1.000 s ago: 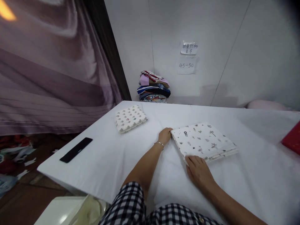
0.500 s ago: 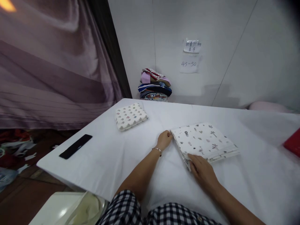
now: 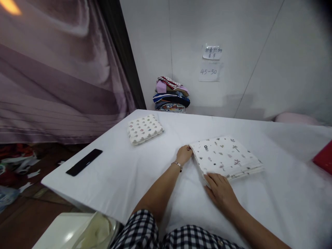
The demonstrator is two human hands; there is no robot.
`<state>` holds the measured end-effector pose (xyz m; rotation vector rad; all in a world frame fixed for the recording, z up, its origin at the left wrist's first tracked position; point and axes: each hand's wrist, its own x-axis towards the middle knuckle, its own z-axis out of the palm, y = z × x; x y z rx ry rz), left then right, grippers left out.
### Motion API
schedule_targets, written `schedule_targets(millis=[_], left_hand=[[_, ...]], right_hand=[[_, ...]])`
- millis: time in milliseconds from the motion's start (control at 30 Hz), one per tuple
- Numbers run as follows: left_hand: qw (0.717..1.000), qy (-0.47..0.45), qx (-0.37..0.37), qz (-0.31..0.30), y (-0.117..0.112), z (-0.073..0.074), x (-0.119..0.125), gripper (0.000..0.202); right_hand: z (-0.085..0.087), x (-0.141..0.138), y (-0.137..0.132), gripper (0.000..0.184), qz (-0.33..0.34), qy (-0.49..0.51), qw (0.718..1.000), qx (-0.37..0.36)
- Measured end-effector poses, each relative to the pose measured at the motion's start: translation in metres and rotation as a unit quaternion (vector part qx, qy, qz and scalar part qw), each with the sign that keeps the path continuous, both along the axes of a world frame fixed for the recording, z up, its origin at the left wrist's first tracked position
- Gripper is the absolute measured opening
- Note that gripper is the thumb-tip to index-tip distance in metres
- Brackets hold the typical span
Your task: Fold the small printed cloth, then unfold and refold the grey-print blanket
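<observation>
A folded white cloth [image 3: 224,155] printed with small palm trees and plants lies on the white table to the right of centre. At its far left corner, my left hand [image 3: 184,154] pinches the edge between closed fingers. My right hand [image 3: 220,188] grips the near left corner, fingers on top and the thumb at the edge. The layers show along the cloth's front side. Another folded cloth [image 3: 145,129], white with grey tree-like prints, rests farther back on the left, apart from both hands.
A black flat object [image 3: 84,162] lies near the left edge of the white table [image 3: 116,180]. Behind the table a stack of folded fabrics [image 3: 171,95] stands against the wall. Something red [image 3: 324,157] sits at the right edge. A white stool-like surface [image 3: 63,228] is below left.
My right hand has shifted slightly left at the near corner, and that corner now sits neater under its fingers. My left hand has barely moved, staying on the far corner.
</observation>
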<state>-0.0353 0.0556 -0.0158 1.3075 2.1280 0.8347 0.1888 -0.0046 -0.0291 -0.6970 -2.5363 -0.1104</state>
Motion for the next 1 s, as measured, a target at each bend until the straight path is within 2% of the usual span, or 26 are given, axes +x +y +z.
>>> schedule_targets(millis=[133, 333, 767, 833, 900, 933, 1000], left_hand=[[1.0, 0.009, -0.025, 0.016, 0.008, 0.0, 0.0, 0.025], [0.999, -0.009, -0.035, 0.003, 0.015, 0.0, -0.001, 0.019], [0.999, -0.022, -0.008, 0.043, 0.003, 0.0, -0.006, 0.016], [0.997, -0.008, 0.005, 0.078, 0.0, 0.001, -0.008, 0.022], [0.994, 0.015, 0.048, 0.094, -0.003, 0.001, -0.01, 0.035], [0.993, 0.032, 0.081, 0.078, -0.003, 0.001, -0.011, 0.043], [0.988, 0.072, 0.14, -0.001, -0.003, 0.001, -0.013, 0.053]], right_hand=[[0.0, 0.0, 0.0, 0.031, 0.001, -0.005, 1.0, 0.0], [-0.004, 0.002, 0.003, 0.031, 0.008, 0.001, 1.0, 0.005], [-0.005, 0.008, 0.003, 0.034, 0.032, -0.019, 0.999, -0.017], [-0.007, 0.008, 0.004, 0.036, 0.028, -0.019, 0.999, -0.011], [-0.009, 0.006, 0.003, 0.039, 0.022, -0.017, 1.0, -0.001], [-0.009, 0.004, 0.002, 0.04, 0.018, -0.013, 1.0, 0.005], [-0.01, 0.0, 0.0, 0.041, 0.008, -0.005, 1.0, 0.018]])
